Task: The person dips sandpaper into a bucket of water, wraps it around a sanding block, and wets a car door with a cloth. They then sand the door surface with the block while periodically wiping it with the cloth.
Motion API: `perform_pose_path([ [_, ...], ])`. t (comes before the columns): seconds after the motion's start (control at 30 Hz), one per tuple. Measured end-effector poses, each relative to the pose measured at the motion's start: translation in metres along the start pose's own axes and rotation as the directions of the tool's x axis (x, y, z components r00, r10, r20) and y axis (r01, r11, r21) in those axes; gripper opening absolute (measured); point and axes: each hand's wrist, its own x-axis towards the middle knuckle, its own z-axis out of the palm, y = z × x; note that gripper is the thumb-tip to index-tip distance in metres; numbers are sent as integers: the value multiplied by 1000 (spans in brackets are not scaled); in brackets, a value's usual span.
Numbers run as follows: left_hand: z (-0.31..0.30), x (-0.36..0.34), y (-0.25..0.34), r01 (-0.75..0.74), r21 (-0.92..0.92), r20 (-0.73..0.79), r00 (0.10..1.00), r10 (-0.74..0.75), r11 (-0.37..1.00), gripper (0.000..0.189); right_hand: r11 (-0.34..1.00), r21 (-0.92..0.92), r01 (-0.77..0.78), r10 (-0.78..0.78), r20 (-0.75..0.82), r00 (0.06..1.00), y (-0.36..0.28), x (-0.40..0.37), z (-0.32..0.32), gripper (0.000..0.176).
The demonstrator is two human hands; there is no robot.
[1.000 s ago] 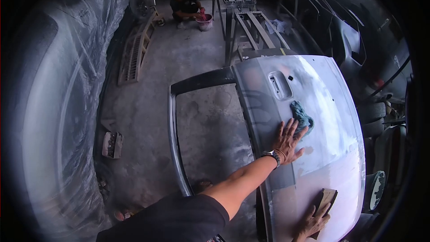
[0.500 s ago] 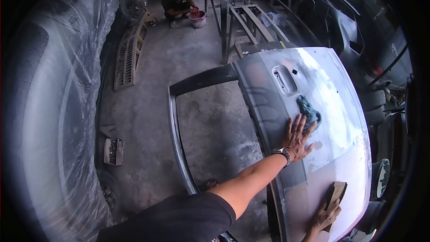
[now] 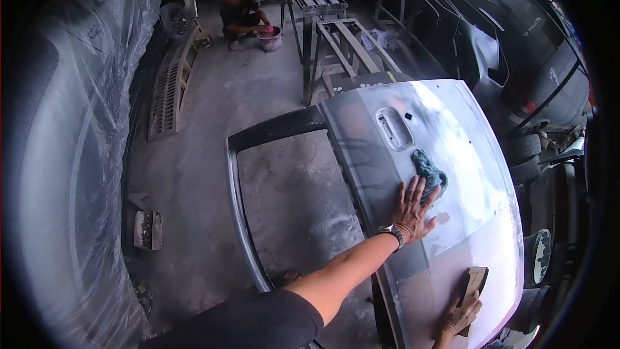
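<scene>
A grey car door (image 3: 465, 220) with a window opening lies flat in front of me, partly coated in pale pinkish filler or primer. My left hand (image 3: 412, 212), with a wristwatch, rests on its panel with the fingers spread. Its fingertips touch a crumpled dark green cloth (image 3: 428, 171) below the handle recess (image 3: 394, 129). Near the bottom right, my right hand (image 3: 462, 315) is closed round a flat, brownish sanding block (image 3: 475, 282) on the pale area. The block's underside is hidden.
A person (image 3: 240, 16) crouches at the back with hands over a bucket (image 3: 270, 40). Trestle stands (image 3: 349, 42) stand beyond the door. A plastic-covered car (image 3: 77, 155) fills the left; a dark car (image 3: 516, 32) is at the right. A small box (image 3: 148, 230) sits on the floor.
The whole view has shifted, so the door and both hands appear slightly further left and lower. My left hand keeps its place by the cloth; my right hand still grips the sanding block.
</scene>
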Motion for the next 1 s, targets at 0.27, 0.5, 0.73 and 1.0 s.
perform_pose_path([
  [0.27,3,-2,-2,-14,0,-13,1000,14,1000,97,997,2,-79,79,67,995,-18,-1,-21,65],
  [0.5,-12,1,3,-26,101,156,988,10,995,99,999,23,-27,27,14,1000,-17,-3,-21,64],
  [0.73,-8,38,-11,-138,139,273,957,96,981,99,998,50,44,-45,36,998,2,3,-16,61],
  [1.0,1,56,-13,-116,177,194,978,81,977,92,994,-48,-95,98,53,994,75,160,53,65],
])
